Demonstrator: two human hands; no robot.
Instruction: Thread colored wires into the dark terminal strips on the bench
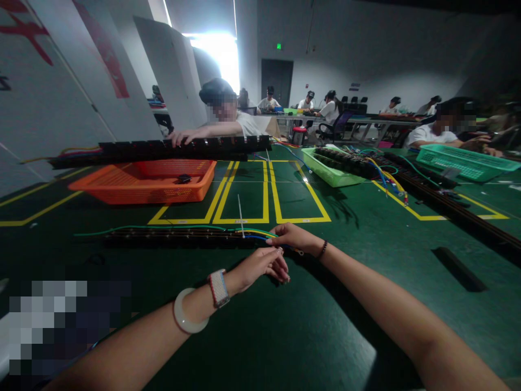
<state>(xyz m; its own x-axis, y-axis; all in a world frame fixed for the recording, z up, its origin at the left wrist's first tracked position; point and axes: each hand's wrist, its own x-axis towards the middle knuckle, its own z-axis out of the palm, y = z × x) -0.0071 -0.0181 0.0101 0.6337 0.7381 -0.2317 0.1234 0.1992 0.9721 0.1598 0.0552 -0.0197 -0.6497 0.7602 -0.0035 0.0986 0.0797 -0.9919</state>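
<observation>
A long black wiring duct (163,237) lies crosswise on the green table in front of me, with green, yellow and blue wires (256,235) running along it and out of its right end. My right hand (292,238) is closed in a pinch on these wires at that end. A ring terminal (300,252) sticks out below its fingers. Just under it, my left hand (264,265) hangs beside the wire ends, fingers loosely bent and apart, with nothing visible in them. A white cable tie (240,217) stands upright from the duct, left of both hands.
Beyond the duct stand an orange basket (195,187) and a light green basket (345,178). Across the table, a person's hand (183,136) rests on another black duct (228,145). More wired ducts (439,190) and a short black strip (458,269) lie at right.
</observation>
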